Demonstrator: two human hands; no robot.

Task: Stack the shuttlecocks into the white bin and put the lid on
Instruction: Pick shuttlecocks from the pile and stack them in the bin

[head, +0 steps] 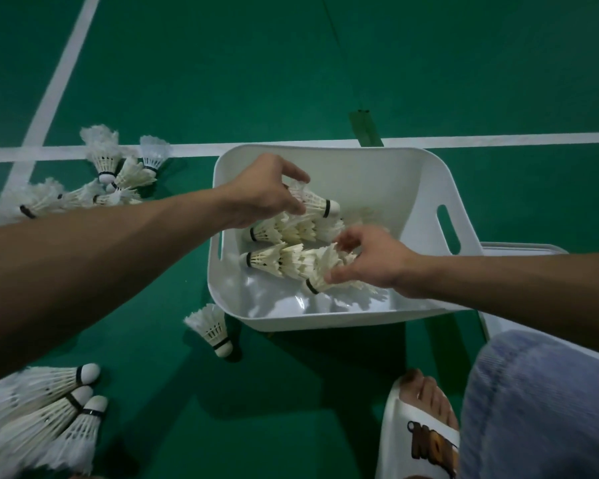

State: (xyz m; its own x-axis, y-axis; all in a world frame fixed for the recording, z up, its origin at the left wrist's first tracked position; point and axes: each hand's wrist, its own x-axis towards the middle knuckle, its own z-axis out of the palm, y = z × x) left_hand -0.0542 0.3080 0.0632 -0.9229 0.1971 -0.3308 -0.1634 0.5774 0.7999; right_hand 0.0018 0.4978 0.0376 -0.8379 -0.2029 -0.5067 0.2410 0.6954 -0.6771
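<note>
Green court floor (pixel 291 63) fills the frame. The white bin (pixel 412 188) sits at centre, with its lid (pixel 523 248) lying flat at its right edge. Over the bin, the left hand (pixel 263 191) pinches one shuttlecock (pixel 315 202) — the right hand (pixel 370 261) grips the end of a nested row (pixel 291 261) inside. Loose shuttlecocks (pixel 118 167) lie at upper and lower left.

Both bare forearms reach forward and converge: left hand (pixel 268 191) further out, palm down, thumb and fingers pinching a shuttlecock (pixel 317 202) by its skirt, while right hand (pixel 374 262) sits nearer, thumb and curled fingers gripping the nested stack (pixel 322 271) at its feather end.
</note>
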